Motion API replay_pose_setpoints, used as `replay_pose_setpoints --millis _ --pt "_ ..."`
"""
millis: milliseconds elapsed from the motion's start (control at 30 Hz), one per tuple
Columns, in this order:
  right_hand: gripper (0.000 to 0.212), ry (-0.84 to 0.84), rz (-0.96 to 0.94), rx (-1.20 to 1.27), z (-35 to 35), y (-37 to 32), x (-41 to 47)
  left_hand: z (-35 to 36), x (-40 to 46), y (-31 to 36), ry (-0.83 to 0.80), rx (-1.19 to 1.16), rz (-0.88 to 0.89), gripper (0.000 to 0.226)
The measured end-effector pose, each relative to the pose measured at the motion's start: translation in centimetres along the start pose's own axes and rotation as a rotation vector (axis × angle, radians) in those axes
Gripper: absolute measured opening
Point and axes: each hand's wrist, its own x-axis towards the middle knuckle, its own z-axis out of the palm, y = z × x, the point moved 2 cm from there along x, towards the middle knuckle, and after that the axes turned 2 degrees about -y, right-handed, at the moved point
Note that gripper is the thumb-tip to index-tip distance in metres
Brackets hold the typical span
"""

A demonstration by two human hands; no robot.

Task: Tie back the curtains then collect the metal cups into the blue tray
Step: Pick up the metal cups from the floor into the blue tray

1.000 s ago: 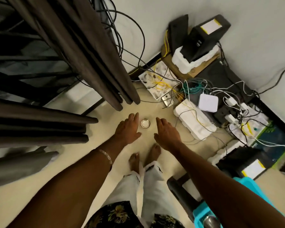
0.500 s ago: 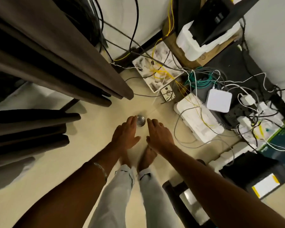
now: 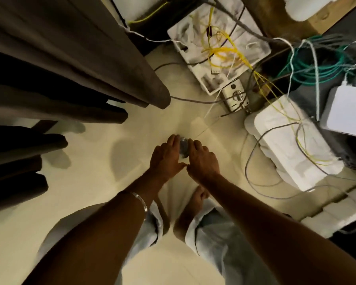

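A small metal cup stands on the cream floor, straight ahead of my feet. My left hand presses against its left side and my right hand against its right side, so the cup is pinched between my fingers. Only a narrow strip of the cup shows between the two hands. Dark brown curtains hang at the left, their hems just above the floor. The blue tray is out of view.
A tangle of yellow, grey and green cables lies at the upper right. White foam blocks, an open white box and a white router sit there too. A small wall-socket plate lies beyond the cup.
My head has dropped closer to the floor. Both hands moved forward and closed in from either side until they touch the cup.
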Motion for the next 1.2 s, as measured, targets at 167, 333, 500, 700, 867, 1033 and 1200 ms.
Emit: replay_pose_setpoints --millis 167,333,500,700,867,1033,1200 --pt "0.095 -0.029 0.011 -0.009 4.7 1.8 5.1 4.4 5.4 -1.8 0.009 0.017 0.002 0.109" --pt "0.107 -0.052 0.022 -0.003 8.0 2.6 8.5 7.8 8.1 -3.3 0.005 0.052 0.021 0.11" --pt "0.1 -0.055 -0.01 -0.017 9.9 3.3 9.8 10.2 9.1 -3.9 -0.015 0.09 0.041 0.106" --pt "0.085 -0.011 -0.05 0.004 9.5 3.5 10.2 10.2 9.6 -3.9 0.04 0.077 0.046 0.09" --pt "0.089 0.007 -0.048 0.018 6.4 2.6 7.6 7.6 7.4 -2.9 0.036 0.071 0.049 0.093" --pt "0.088 0.028 -0.037 0.053 1.0 0.2 2.0 2.5 2.3 -0.8 0.066 0.07 0.053 0.091" --pt "0.09 0.038 -0.042 0.056 -5.9 -2.4 -5.2 -4.5 -4.4 1.8 0.074 0.076 0.083 0.088"
